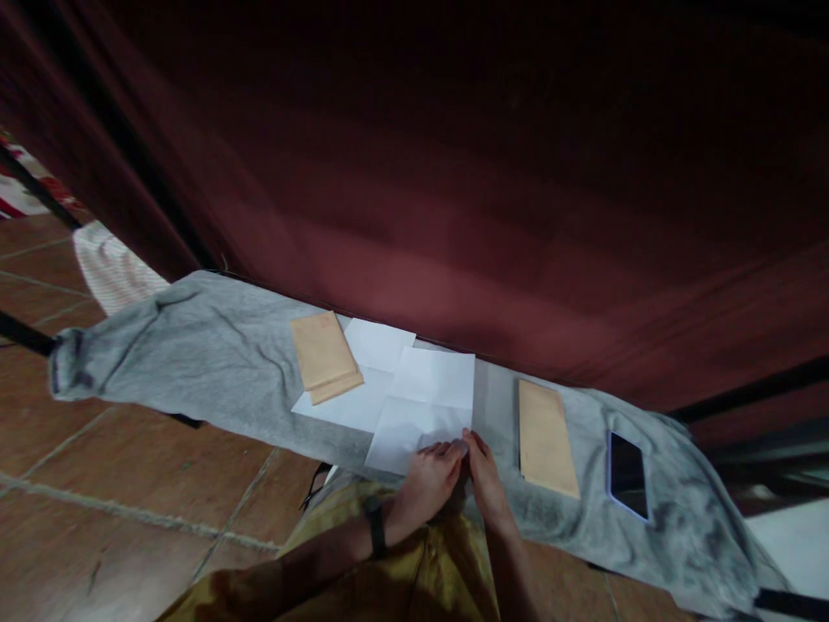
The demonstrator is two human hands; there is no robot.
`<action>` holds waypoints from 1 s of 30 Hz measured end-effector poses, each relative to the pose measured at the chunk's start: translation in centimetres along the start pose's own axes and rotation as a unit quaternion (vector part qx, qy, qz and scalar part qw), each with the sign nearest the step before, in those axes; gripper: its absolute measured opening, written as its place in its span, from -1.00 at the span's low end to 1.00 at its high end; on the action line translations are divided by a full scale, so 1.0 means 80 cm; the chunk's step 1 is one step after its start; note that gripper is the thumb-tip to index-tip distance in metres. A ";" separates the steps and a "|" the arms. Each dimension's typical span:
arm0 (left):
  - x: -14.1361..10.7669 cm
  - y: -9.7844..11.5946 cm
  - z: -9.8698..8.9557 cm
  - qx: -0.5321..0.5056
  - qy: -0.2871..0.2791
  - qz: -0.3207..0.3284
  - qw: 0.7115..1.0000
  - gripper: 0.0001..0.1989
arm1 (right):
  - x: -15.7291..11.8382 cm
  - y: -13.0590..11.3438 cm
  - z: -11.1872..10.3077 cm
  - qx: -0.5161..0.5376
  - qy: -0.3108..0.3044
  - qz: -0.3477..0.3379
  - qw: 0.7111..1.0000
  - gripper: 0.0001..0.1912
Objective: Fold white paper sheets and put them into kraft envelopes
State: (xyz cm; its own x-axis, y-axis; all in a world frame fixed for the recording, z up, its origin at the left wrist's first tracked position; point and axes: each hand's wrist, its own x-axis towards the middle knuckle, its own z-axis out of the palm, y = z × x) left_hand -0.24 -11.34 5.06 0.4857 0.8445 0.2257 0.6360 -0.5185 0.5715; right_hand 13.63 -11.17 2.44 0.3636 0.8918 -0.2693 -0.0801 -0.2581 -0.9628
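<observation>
A creased white sheet of paper (pixel 424 402) lies in front of me, with a fold line across its middle. My left hand (pixel 433 477) is closed, its fingers curled at the sheet's near edge. My right hand (pixel 484 475) pinches at the near right corner, fingertips almost touching the left hand's. A second creased white sheet (pixel 353 404) lies partly under the first one. On its left part rest some brown envelopes (pixel 327 354). To the right of my hands lies another brown envelope (pixel 547 439), or a small stack of them.
A grey cloth (pixel 226 345) covers the narrow surface. A phone (pixel 627 475) with a dark screen lies at the right. Behind hangs a dark red curtain (pixel 414 225). Dark bars (pixel 751 389) stand at the sides, and floor tiles (pixel 129 501) show at the left.
</observation>
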 end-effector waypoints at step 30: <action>-0.032 -0.114 0.011 0.256 0.036 0.031 0.966 -0.53 | 0.027 0.027 -0.057 -0.317 0.128 -0.108 0.933 -0.59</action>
State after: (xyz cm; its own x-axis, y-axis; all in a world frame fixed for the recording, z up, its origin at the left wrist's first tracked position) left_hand -6.74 -8.89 -1.40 0.5007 0.8076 0.3116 0.8293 -0.5508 0.0949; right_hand 18.48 -11.47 -0.14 0.5245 0.8511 0.0219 0.5569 -0.3236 -0.7649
